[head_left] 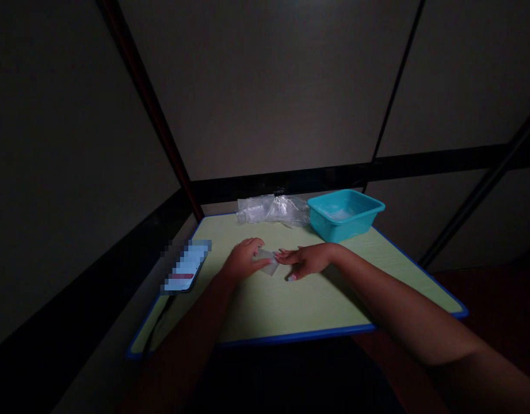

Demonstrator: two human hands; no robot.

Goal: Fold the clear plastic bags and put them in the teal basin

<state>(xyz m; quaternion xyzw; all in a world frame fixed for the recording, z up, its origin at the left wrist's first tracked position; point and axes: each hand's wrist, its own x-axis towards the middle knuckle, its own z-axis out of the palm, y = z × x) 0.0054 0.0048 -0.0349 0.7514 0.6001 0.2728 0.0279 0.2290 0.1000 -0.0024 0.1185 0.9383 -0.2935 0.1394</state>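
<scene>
A small greyish, see-through sheet (270, 268), perhaps a plastic bag, lies on the table between my two hands. My left hand (243, 260) grips its left side, with the thumb along the near edge and the fingers curled at the far edge. From the right, my right hand (311, 260) reaches over with its fingers stretched out, the fingertips touching the sheet's right edge. Its thumb is spread away, low over the tabletop.
The pale yellow-green table (290, 310) has a blue rim. Crumpled clear plastic (275, 210) lies at the back, beside a turquoise basin (346, 221) with whitish, see-through contents. A phone (187, 267) with a blurred screen and a dark cable rests at the left edge. Panelled walls stand close behind.
</scene>
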